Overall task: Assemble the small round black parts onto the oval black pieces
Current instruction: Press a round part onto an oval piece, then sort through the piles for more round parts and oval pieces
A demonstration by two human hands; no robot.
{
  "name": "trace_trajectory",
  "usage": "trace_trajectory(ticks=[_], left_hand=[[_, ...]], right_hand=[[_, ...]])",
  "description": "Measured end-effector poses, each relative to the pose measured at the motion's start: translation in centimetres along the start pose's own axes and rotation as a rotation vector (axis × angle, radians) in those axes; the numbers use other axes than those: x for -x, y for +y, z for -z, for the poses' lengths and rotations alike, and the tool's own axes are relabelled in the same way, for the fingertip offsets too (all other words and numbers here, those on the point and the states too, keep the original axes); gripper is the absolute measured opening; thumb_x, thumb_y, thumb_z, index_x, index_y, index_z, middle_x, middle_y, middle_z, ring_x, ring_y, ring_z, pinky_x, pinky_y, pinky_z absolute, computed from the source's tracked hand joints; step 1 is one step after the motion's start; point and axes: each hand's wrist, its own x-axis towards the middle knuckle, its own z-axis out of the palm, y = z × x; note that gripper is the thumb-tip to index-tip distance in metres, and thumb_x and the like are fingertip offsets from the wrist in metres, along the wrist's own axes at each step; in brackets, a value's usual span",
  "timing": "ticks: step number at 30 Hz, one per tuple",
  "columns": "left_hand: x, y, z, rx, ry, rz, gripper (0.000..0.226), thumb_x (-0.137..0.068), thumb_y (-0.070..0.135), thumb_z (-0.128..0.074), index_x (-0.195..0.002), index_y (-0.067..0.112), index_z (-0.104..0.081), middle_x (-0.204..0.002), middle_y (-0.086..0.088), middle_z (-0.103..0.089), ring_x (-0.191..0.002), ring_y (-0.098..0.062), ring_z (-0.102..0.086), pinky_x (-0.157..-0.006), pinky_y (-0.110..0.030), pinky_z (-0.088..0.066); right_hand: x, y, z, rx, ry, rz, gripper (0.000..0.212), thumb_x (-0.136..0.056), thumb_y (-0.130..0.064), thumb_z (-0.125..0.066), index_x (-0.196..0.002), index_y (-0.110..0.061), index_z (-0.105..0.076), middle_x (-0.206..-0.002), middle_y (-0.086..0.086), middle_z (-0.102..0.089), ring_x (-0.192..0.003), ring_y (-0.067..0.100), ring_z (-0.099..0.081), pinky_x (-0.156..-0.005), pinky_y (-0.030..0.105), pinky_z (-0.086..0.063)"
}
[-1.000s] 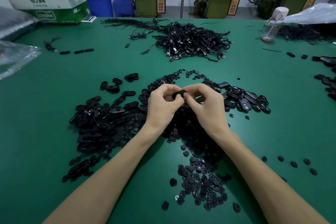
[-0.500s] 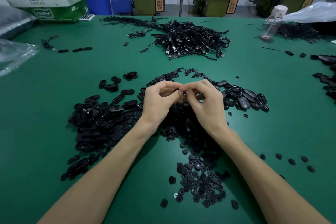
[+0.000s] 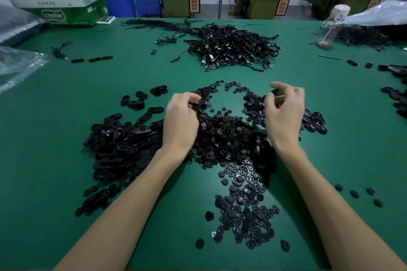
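Hands are apart, one at each far corner of the heap of small round parts (image 3: 222, 134) in the middle of the green table (image 3: 66, 116). The left hand (image 3: 180, 121) is at the heap's far-left edge, fingers curled down among the parts; I cannot tell whether it has one pinched. The right hand (image 3: 284, 114) is over the heap's far-right edge, thumb and forefinger bent toward each other but blurred, so I cannot tell if anything sits between them. Just left of the heap lie the piled oval pieces (image 3: 114, 145), and a smaller cluster (image 3: 315, 123) lies just right of it, partly under the right hand. On the heap's near side lies a single oval piece (image 3: 239, 177) with a paler round centre, possibly a finished one.

This looks like the fetching step: one round part and one oval for the next assembly. To do it well, take a single round part rather than a clump, rolling it clear of its neighbours with a fingertip. Lift an oval from the loose edge of its pile. Check which face of each is up before bringing them together, seat the part square, then press. Beyond the heap, a tangle of black cables (image 3: 231, 46) lies well apart.
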Motion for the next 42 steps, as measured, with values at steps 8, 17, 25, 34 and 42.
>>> trace_trajectory(ticks=[8,17,25,34,42], left_hand=[[-1.8,-2.8,2.5,-0.761,-0.042,0.158,0.041,-0.09,-0.003,-0.057,-0.131,-0.005,-0.051,-0.134,-0.027,-0.047,-0.123,-0.043,-0.042,-0.106,-0.05,-0.031],[-2.3,-4.2,2.5,-0.799,-0.015,0.165,0.017,-0.1,0.001,-0.055,-0.114,0.005,-0.062,-0.12,-0.019,-0.059,-0.116,-0.039,-0.047,-0.102,-0.05,-0.03],[-1.6,-2.3,1.1,-0.375,0.062,-0.114,0.023,-0.111,0.02,-0.042,-0.117,0.006,-0.059,-0.114,-0.003,-0.049,-0.102,-0.022,-0.05,-0.092,-0.031,-0.031],[1.2,1.0,-0.6,-0.104,-0.085,-0.419,0.016,-0.107,0.016,-0.052,-0.112,0.003,-0.058,-0.111,-0.007,-0.054,-0.087,-0.021,-0.058,-0.077,-0.038,-0.05],[1.0,0.0,-1.3,0.016,-0.042,-0.309,0.014,-0.108,0.021,-0.051,-0.113,0.011,-0.06,-0.104,0.002,-0.058,-0.082,-0.009,-0.06,-0.076,-0.027,-0.05]], right_hand=[[-0.3,1.1,-0.1,0.119,-0.05,-0.134,0.07,-0.1,-0.012,-0.056,-0.161,-0.02,-0.024,-0.138,0.008,-0.026,-0.087,0.018,-0.049,-0.083,0.027,-0.039],[1.9,-0.5,-1.2,0.198,-0.508,0.156,0.035,-0.097,-0.041,-0.067,-0.125,-0.021,-0.07,-0.128,0.003,-0.056,-0.13,0.021,-0.04,-0.108,0.032,-0.031],[3.2,-1.2,-2.2,0.263,-0.695,0.221,0.034,-0.091,-0.049,-0.072,-0.115,-0.025,-0.074,-0.113,-0.002,-0.057,-0.117,0.022,-0.041,-0.105,0.042,-0.033],[2.7,-1.2,-1.8,0.069,-0.49,0.185,0.011,-0.092,-0.031,-0.075,-0.101,-0.025,-0.08,-0.104,-0.005,-0.066,-0.107,0.017,-0.057,-0.101,0.04,-0.043],[2.6,-1.3,-1.6,-0.133,-0.413,0.108,0.013,-0.097,-0.023,-0.071,-0.104,-0.021,-0.081,-0.096,-0.008,-0.076,-0.091,0.008,-0.066,-0.083,0.022,-0.049]])
